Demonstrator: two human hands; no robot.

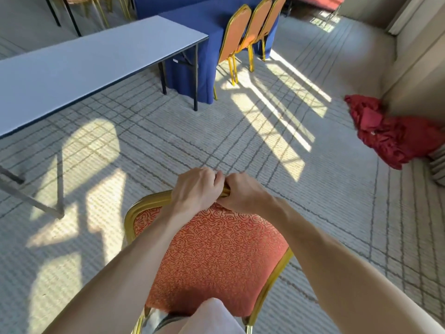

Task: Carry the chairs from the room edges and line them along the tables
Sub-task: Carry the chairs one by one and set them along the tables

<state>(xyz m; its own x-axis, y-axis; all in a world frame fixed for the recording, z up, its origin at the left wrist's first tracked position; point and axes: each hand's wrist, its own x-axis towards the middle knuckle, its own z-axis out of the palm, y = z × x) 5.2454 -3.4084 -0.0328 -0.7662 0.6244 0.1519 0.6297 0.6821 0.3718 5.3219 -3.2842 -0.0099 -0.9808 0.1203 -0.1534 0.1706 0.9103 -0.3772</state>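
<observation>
**Both hands on the near chair's top rail**

Head view: the gold-framed chair with red patterned upholstery [212,251] is cut off at the bottom edge, its legs mostly hidden. The left hand [196,189] and right hand [243,192] wrap closed fingers [218,180] round its far rail, touching. Its long axis runs near to far. The long grey folding table [91,61] stands far left.

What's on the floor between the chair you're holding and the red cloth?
Nothing: just bare carpet between the chair and the red cloth, seen in the head view.
</observation>
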